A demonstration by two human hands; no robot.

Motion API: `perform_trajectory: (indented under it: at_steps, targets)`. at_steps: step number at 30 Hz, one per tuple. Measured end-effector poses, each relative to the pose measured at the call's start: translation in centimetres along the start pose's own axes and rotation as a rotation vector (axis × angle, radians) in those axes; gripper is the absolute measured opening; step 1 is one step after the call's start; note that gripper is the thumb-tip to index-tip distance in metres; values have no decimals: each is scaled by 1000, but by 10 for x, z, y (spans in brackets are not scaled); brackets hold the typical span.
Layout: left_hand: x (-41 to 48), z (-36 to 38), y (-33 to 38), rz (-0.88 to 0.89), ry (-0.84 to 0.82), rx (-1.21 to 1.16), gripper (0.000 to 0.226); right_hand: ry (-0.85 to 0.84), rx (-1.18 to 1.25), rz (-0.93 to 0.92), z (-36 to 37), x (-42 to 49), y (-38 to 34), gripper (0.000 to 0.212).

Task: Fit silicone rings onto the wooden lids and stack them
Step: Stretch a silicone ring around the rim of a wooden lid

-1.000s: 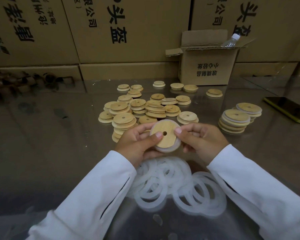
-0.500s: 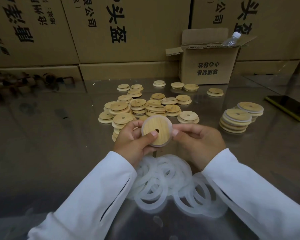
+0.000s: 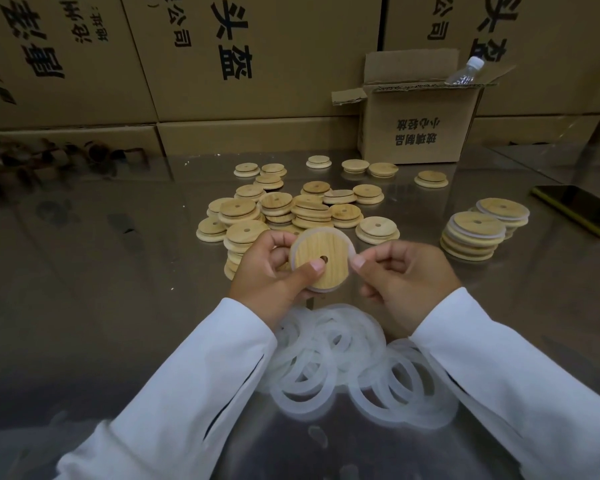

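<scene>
Round pale wooden lid (image 3: 321, 261) with a centre hole, translucent white silicone ring (image 3: 350, 245) around its rim, held tilted above the shiny worktop (image 3: 118, 289): left hand (image 3: 269, 273) grips it, thumb on face, fingers curled behind; right hand (image 3: 404, 280) pinches the ring's right edge.

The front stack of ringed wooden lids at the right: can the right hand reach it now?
Probably yes: nothing stands between the right hand and that stack of ringed wooden lids, but that hand pinches the white silicone ring on the held lid.
</scene>
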State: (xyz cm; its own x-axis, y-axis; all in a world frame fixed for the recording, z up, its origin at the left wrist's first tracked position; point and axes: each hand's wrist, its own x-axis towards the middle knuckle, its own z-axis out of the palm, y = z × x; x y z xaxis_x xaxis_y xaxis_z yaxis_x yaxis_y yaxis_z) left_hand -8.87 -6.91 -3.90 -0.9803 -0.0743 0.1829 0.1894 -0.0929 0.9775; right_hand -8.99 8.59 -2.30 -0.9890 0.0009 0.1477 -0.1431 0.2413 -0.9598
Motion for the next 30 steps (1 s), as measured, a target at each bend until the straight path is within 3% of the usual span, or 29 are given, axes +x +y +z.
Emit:
perform_trajectory:
  at_steps: [11,20,30]
  targets:
    - [1,-4,-2,-65,-9,-19,20,-58,-53,-80,0,1,-2,15]
    - [-2,2,1,83,5,114,28,-74,121,23,-2,3,1,17]
    - [2,-1,-4,-77,-17,-85,21,-82,101,-44,-2,2,1,17]
